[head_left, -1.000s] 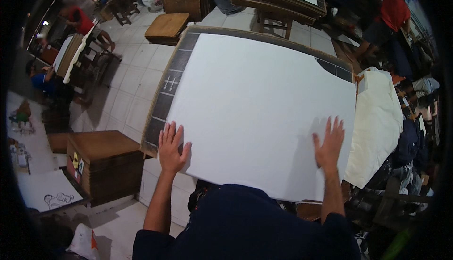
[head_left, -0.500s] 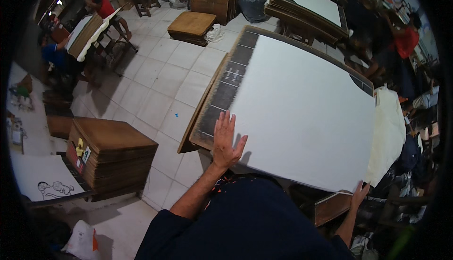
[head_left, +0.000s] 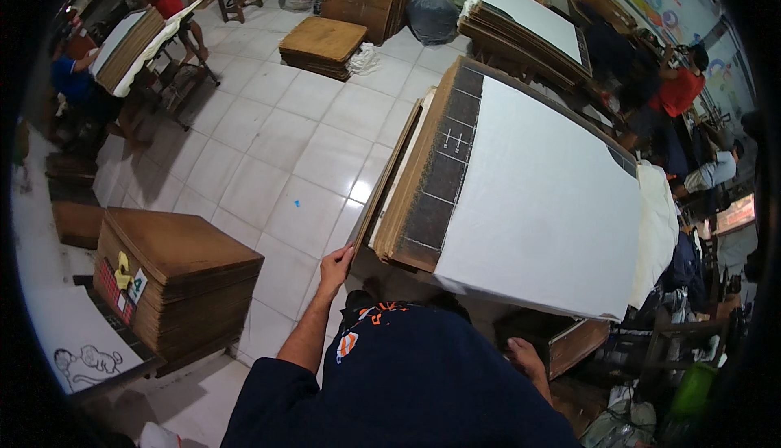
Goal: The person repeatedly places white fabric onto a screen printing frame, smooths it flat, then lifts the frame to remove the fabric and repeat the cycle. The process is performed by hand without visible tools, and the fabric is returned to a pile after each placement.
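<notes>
My left hand [head_left: 336,271] has its fingers closed on the near corner of a thin brown board [head_left: 382,184], which stands out at the left side of a stack of boards [head_left: 404,224]. On top of that stack lies a smooth white cloth [head_left: 553,196]. A dark strip with white line marks [head_left: 450,163] shows along the cloth's left edge, and cream fabric [head_left: 657,228] hangs past its right end. My right hand [head_left: 529,358] is low beside my body, apart from the stack. Its fingers are curled in, with nothing visible in them.
To the left stands a tall stack of brown boards [head_left: 175,261] beside a sheet with a line drawing [head_left: 89,363]. A low board pile [head_left: 323,45] sits on the tiled floor. Another cloth-topped stack [head_left: 529,29] is behind. People work at far left [head_left: 77,74] and right [head_left: 679,90].
My left hand has left the white cloth and moved left and down to the thin board's corner. My right hand has let go of the cloth's near right corner and drawn toward my body.
</notes>
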`<state>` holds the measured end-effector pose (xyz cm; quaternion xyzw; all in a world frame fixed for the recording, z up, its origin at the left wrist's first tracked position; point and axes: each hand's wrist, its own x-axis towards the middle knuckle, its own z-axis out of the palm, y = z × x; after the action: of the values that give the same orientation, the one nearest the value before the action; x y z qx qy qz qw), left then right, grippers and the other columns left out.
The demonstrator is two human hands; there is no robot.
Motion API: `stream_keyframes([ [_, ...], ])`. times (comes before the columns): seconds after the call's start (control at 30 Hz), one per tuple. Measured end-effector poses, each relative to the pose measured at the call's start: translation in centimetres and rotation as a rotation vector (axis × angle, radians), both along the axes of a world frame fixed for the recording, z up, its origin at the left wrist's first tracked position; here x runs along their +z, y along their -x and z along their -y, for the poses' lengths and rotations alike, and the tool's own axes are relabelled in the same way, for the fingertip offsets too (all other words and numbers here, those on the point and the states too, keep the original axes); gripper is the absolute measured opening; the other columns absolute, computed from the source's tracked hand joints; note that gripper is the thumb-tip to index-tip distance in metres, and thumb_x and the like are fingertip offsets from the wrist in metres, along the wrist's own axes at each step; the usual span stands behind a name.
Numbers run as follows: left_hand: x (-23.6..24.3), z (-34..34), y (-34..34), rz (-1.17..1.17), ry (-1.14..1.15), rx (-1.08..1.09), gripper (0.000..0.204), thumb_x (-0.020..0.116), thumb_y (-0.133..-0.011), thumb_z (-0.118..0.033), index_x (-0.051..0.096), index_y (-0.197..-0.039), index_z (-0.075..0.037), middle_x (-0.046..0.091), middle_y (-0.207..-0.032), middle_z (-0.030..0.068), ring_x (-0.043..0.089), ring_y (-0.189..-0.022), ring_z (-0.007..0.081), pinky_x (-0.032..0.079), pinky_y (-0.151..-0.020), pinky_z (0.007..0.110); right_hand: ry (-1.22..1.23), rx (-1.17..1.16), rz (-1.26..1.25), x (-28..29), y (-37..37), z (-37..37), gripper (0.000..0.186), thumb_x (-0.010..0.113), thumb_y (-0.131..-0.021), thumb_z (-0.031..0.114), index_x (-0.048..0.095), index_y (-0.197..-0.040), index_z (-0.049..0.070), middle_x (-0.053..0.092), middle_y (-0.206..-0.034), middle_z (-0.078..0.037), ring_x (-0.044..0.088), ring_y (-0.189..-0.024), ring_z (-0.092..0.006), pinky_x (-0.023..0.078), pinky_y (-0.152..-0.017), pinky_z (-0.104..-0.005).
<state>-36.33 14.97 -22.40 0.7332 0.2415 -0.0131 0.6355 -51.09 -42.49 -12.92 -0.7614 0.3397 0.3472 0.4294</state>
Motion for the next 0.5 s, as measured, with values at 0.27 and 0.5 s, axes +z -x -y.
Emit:
stream_keyframes([
  [0.27, 1.2, -0.1, -1.2, 0.053, -0.163, 0.032, 0.047, 0.071, -0.086, -0.021, 0.064, -0.131, -0.008, 0.066, -0.106, 0.0132, 0.063, -0.090, 0.0232, 0.050, -0.079, 0.035, 0.084, 0.466, 0.027, 4.5, -6.2, -8.2, 0.062, 0.065, -0.093, 0.041, 0.051, -0.139, 0.001, 0.062, -0.130, -0.020, 0.062, -0.117, -0.0322, 0.048, -0.100, -0.0391],
  [0.5, 2.9, 0.0, -1.6, 0.204, -0.597, -0.110, 0.054, 0.049, -0.089, 0.003, 0.047, -0.142, -0.007, 0.061, -0.121, 0.0226, 0.060, -0.109, 0.0408, 0.049, -0.093, 0.045, 0.140, 0.878, -0.107, 15.0, -11.9, -13.7, 0.045, 0.066, -0.093, 0.033, 0.061, -0.133, 0.014, 0.069, -0.121, -0.015, 0.064, -0.114, -0.0292, 0.049, -0.098, -0.0388],
])
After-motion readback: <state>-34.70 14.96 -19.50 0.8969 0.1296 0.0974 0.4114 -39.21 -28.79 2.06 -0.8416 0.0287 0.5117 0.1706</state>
